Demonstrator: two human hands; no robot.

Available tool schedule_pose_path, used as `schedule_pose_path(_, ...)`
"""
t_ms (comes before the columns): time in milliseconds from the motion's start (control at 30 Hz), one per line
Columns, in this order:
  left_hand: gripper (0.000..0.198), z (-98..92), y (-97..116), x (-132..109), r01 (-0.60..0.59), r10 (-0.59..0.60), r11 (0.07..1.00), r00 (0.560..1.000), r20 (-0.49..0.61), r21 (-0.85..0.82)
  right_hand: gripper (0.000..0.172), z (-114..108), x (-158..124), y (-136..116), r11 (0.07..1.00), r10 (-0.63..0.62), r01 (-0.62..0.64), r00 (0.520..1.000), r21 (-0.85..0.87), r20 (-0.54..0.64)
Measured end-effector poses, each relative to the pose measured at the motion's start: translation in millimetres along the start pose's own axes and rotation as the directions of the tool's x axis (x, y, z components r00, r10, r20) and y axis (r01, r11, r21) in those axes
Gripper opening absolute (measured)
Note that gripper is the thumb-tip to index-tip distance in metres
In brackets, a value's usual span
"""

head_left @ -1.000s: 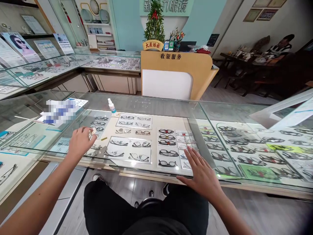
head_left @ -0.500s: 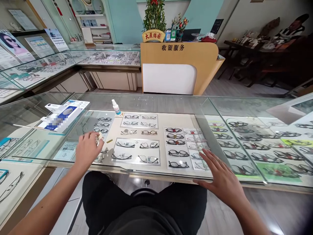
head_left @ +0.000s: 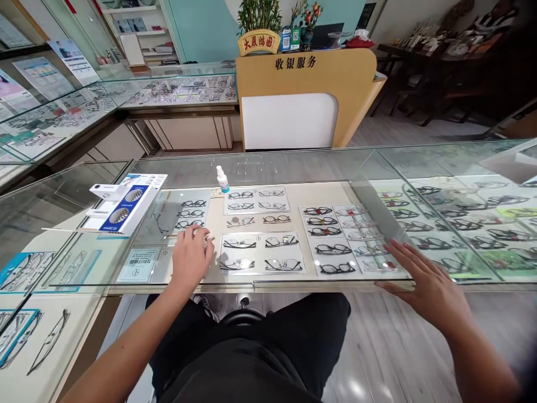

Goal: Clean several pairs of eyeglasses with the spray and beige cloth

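I sit at a glass display counter (head_left: 293, 168) with rows of eyeglass frames (head_left: 260, 243) laid out under the glass. My left hand (head_left: 191, 257) rests on the glass near the front edge, fingers curled around a small pale object (head_left: 206, 240) I cannot make out. My right hand (head_left: 423, 280) lies flat on the glass at the front right, fingers spread, holding nothing. A small spray bottle (head_left: 222, 180) with a blue label stands on the glass beyond my left hand.
Blue and white boxes (head_left: 126, 204) sit on the glass at the left. More glass showcases stand to the left (head_left: 62, 112) and right (head_left: 470, 212). A wooden cashier desk (head_left: 306, 95) with a plant stands behind. A person sits at a dark table (head_left: 419, 56) far right.
My view has tilted down and shifted. My left hand has moved right along the glass with the small object; my right hand has slid right, staying flat.
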State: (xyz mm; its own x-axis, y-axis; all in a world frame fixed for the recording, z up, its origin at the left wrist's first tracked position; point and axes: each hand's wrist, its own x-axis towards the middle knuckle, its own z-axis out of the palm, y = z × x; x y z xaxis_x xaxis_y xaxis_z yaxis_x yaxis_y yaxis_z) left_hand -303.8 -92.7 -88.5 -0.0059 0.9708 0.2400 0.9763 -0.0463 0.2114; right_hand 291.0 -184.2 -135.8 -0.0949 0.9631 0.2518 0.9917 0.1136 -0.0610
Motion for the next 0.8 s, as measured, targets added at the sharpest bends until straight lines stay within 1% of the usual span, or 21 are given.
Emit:
schedule_pose_path(67,0.028,-0.7,-2,-3,-0.061,0.062,0.993,0.998,0.003,-0.103,0.08,1,-2,-2,0.999,0.032,-0.032,0.999,-0.001,0.0)
schedule_pose_path(167,0.026,-0.8,-4,-6,-0.163,0.175,0.947,0.984,0.017,-0.278,0.079,3,-4,-4,0.997,0.076,-0.076,0.997,0.003,0.011)
schedule_pose_path(233,0.026,-0.4,-4,-7,-0.209,0.232,0.917,0.972,0.029,-0.339,0.078,3,-4,-7,0.994,0.11,-0.11,0.994,0.014,0.012)
schedule_pose_path(300,0.025,-0.4,-4,-7,-0.231,0.264,0.907,0.963,0.048,-0.351,0.077,1,-5,-12,0.99,0.142,-0.142,0.99,0.025,0.014)
schedule_pose_path(400,0.023,-2.0,-3,-5,-0.236,0.287,0.901,0.954,0.093,-0.363,0.076,-4,-4,-21,0.984,0.175,-0.176,0.984,0.036,0.04)
schedule_pose_path(500,0.026,-4.1,-2,-5,-0.21,0.281,0.892,0.952,0.126,-0.399,0.075,-7,-3,-26,0.978,0.202,-0.205,0.977,0.041,0.06)
schedule_pose_path(633,0.038,-4.2,0,-4,-0.195,0.269,0.889,0.954,0.131,-0.413,0.075,-9,0,-28,0.974,0.219,-0.222,0.974,0.042,0.066)
schedule_pose_path(800,0.041,-5.9,-1,3,-0.146,0.239,0.877,0.959,0.151,-0.458,0.072,-11,3,-33,0.967,0.253,-0.255,0.966,0.024,0.06)
